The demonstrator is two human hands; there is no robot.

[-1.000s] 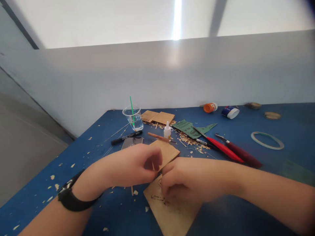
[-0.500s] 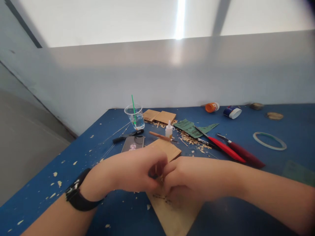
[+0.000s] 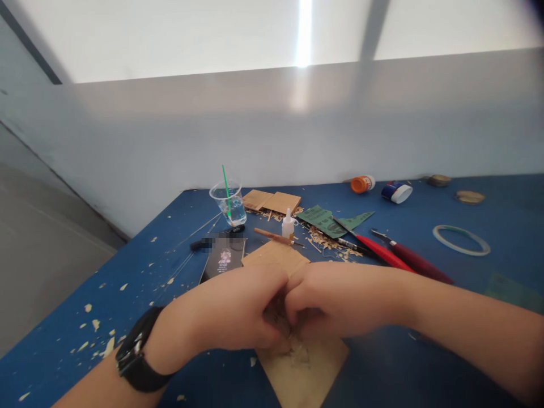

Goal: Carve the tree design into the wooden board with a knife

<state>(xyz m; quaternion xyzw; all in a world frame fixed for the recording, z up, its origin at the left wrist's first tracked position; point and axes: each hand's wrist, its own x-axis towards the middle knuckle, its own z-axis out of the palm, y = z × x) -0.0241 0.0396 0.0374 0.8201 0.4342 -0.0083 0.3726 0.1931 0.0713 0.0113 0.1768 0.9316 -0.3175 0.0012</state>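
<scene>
A thin wooden board [image 3: 306, 371] lies slanted on the table under both hands, with faint marks on its face. My left hand [image 3: 250, 309], a black watch [image 3: 140, 354] on its wrist, curls over the board from the left with its thumb low on the wood. From the other side my right hand [image 3: 317, 300] meets it, fingers bent inward in a pinch. The fingertips come together over the board, and whatever lies between them is hidden. Just beyond the hands is a second piece of wood [image 3: 276, 255].
Behind are a phone [image 3: 225, 258], a cup of water [image 3: 229, 204], a glue bottle [image 3: 288, 225], a wooden-handled tool [image 3: 272, 235] and green sandpaper [image 3: 318, 220]. To the right lie red-handled tools [image 3: 420, 260], a tape ring [image 3: 461, 241] and tipped containers [image 3: 397, 192]. Wood shavings litter the blue table [image 3: 140, 311].
The view has shifted slightly. My hands have drawn closer together over the board, narrowing the gap between them, and more of the phone shows, its screen lit.
</scene>
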